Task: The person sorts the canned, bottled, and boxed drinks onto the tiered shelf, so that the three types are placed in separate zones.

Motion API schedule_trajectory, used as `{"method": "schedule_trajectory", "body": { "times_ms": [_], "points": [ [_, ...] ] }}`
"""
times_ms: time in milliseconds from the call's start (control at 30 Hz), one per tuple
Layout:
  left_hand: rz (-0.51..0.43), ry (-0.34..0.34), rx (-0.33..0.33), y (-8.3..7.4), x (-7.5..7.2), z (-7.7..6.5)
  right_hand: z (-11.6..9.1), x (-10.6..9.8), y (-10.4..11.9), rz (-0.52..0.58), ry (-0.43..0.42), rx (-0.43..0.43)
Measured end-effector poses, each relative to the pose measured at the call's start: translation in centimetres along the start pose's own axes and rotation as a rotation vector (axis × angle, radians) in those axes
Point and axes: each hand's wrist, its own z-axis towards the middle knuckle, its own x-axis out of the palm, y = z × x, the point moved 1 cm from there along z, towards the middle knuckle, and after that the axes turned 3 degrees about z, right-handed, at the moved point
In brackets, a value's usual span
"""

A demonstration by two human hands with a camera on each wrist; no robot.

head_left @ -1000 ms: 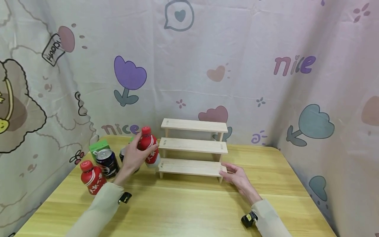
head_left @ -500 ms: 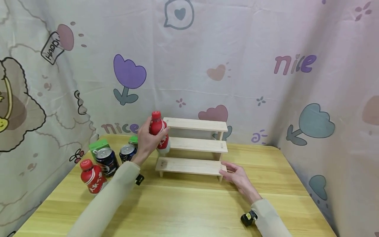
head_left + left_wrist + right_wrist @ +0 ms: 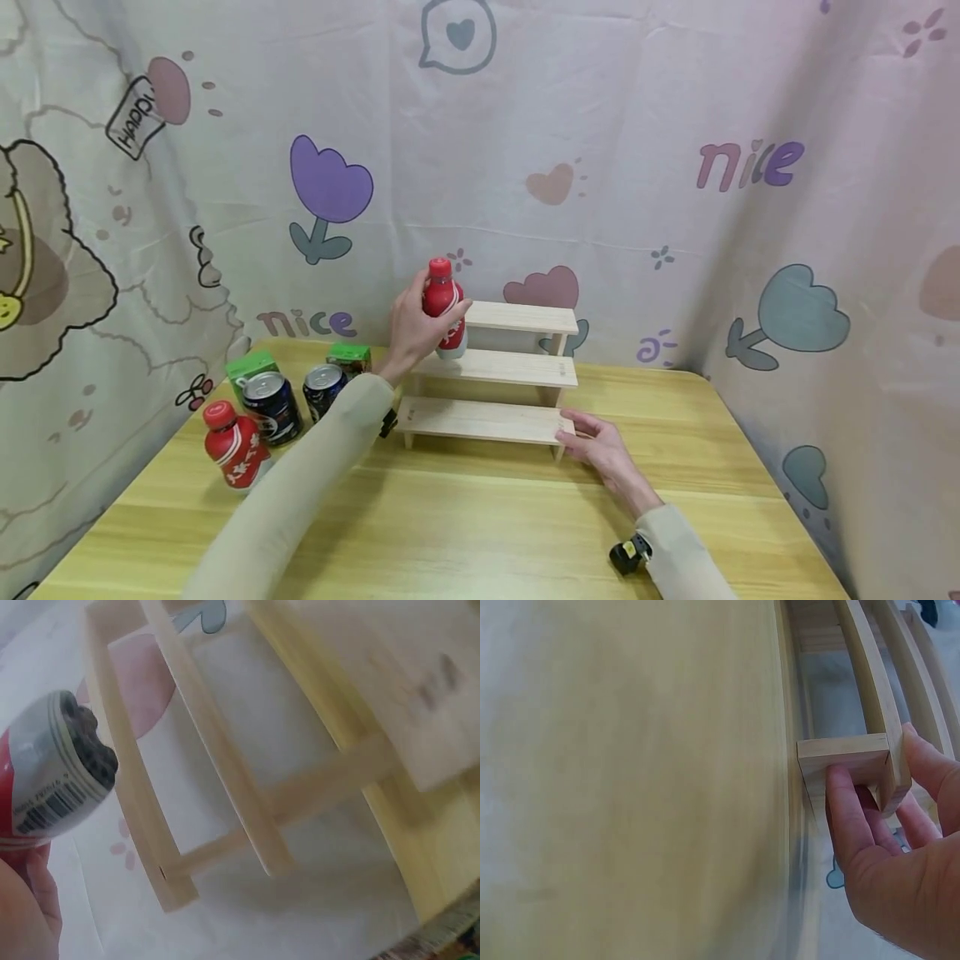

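A red drink bottle [image 3: 442, 292] with a red cap and white base is held nearly upright in my left hand [image 3: 414, 327]. In the head view it overlaps the left part of the wooden three-tier shelf [image 3: 517, 367], between the top and middle boards. The left wrist view shows the bottle's dark underside and barcode label [image 3: 51, 806] from below. My right hand [image 3: 604, 454] grips the right end of the lowest board. Up close in the right wrist view, the fingers [image 3: 847, 810] lie against the end leg and the thumb touches the board.
On the left of the table [image 3: 480, 525] stand another red bottle [image 3: 238, 454], a dark drink can [image 3: 273, 412], a second dark can [image 3: 322, 390] and two green boxes, one [image 3: 251, 367] at the left and one [image 3: 349, 357] behind. A printed curtain [image 3: 615, 108] hangs behind.
My left hand has carried the red bottle up and to the right, from beside the shelf to in front of its upper boards. My right hand keeps its place on the lowest board.
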Motion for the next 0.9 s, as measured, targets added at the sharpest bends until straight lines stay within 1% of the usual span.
{"method": "schedule_trajectory", "body": {
  "times_ms": [167,233,367,533,667,800,900],
  "points": [
    [-0.061,-0.018,-0.041,-0.5,1.2,1.0,-0.1,0.0,0.1,-0.011,0.005,-0.002],
    [-0.091,-0.007,-0.058,-0.7,1.9,1.5,-0.1,-0.1,0.2,-0.014,-0.002,0.001],
    [-0.105,0.038,-0.086,-1.3,3.0,2.3,-0.2,-0.3,0.1,-0.014,-0.008,0.006],
    [-0.117,0.096,-0.074,-2.2,4.2,3.0,-0.3,-0.2,0.1,-0.012,-0.001,-0.007],
    [-0.146,0.113,-0.062,-2.9,5.1,3.4,-0.3,0.0,0.1,-0.009,0.003,-0.009],
    [-0.150,0.136,-0.045,-3.5,5.9,3.8,-0.3,0.1,0.1,-0.009,-0.004,-0.007],
    [-0.151,0.159,-0.043,-3.6,6.5,4.1,-0.3,0.1,0.1,-0.015,-0.008,-0.011]
  ]
}}
